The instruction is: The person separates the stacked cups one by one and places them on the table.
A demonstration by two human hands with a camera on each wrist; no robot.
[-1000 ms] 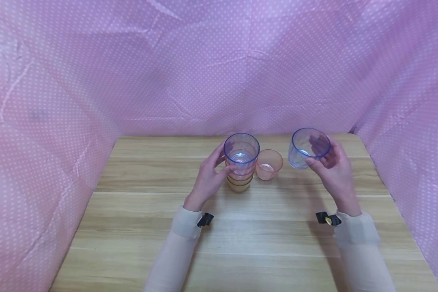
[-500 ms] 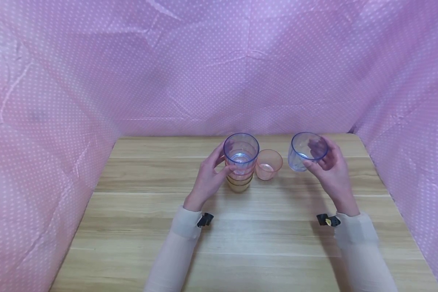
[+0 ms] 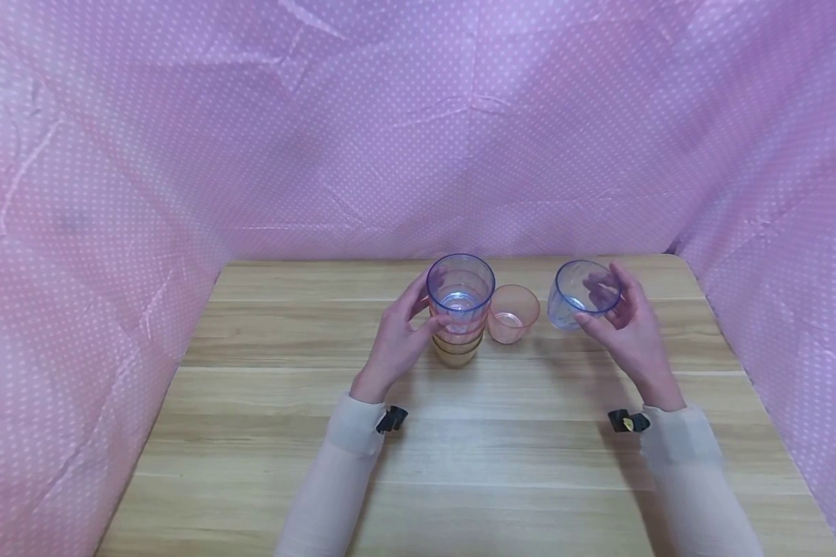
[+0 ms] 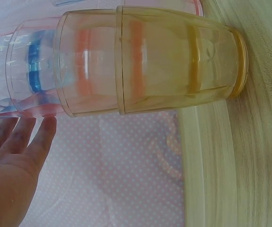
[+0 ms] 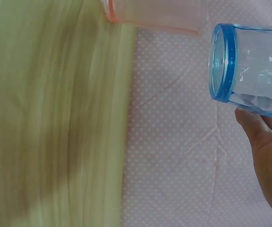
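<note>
My left hand (image 3: 406, 340) grips the upper part of a stack of nested clear plastic cups (image 3: 457, 340) standing upright on the table. Amber cups (image 4: 173, 61) form the bottom of that stack, pinkish ones sit in them, and a blue-rimmed cup is on top. My right hand (image 3: 634, 333) holds another clear blue cup (image 3: 567, 305) by its side, thumb in front, mouth up. In the right wrist view, this blue cup's base (image 5: 223, 62) is raised off the table. A single pink cup (image 3: 512, 329) stands on the table close to the right of the stack.
The wooden table (image 3: 418, 495) ends at a back edge just behind the cups. Pink dotted cloth (image 3: 362, 139) hangs behind the table and along both sides. Small black devices are strapped at both wrists.
My right hand has lowered the blue cup slightly and brought it a little to the left. The left hand, the stack and the pink cup have stayed in place.
</note>
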